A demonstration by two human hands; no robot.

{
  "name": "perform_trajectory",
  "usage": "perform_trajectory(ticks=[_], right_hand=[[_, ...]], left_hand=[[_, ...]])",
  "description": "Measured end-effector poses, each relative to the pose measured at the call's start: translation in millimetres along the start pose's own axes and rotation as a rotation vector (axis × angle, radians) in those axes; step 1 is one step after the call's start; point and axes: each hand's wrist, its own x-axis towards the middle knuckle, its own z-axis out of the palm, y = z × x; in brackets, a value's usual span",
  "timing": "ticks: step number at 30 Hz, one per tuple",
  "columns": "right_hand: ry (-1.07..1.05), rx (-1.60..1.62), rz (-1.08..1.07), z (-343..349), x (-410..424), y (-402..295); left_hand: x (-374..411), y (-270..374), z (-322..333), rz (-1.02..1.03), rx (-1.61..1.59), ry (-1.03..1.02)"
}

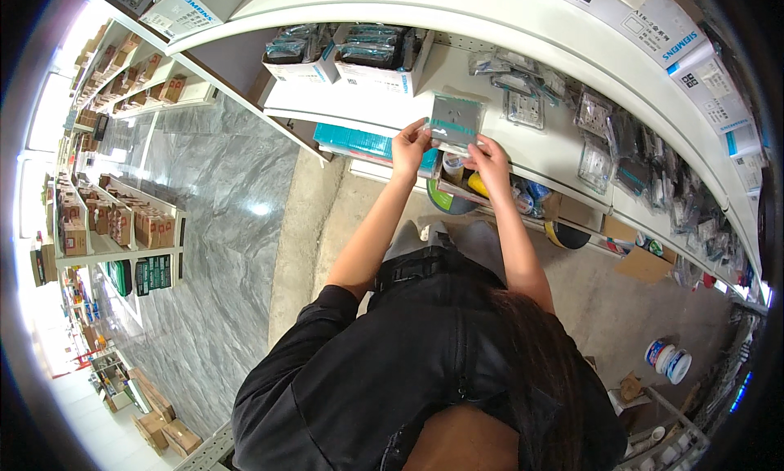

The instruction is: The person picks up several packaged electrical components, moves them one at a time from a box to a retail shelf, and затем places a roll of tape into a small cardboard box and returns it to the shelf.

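Between my two hands is a grey wall socket plate (454, 119) in a clear plastic wrapper, held just above the front edge of a white shelf (380, 107). My left hand (411, 145) pinches its left side with thumb and fingers. At the lower right corner, my right hand (488, 158) grips the wrapper's edge. Beyond the plate, a wrapped white-backed socket (523, 108) lies on the shelf. Several more bagged socket parts (508, 66) are piled behind it. Two open Siemens cartons (383, 73) with wrapped dark plates stand to the left.
A long row of bagged switches and sockets (655, 171) runs along the shelf to the right. Siemens boxes (649, 27) line the upper shelf. Beneath are a teal box (355, 141) and a cardboard box (646, 262). White buckets (667, 361) stand on the floor at right.
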Motion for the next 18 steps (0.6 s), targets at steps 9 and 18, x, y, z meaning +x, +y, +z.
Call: perform_trajectory(ticks=[9,18], right_hand=[[-0.080,-0.019,-0.067,7,26,-7],[-0.092,-0.094,0.022,-5,24,-26]], left_hand=[[-3,13,2,0.648,0.899,0.142],[-13,30,19,0.839,1.152,-0.026]])
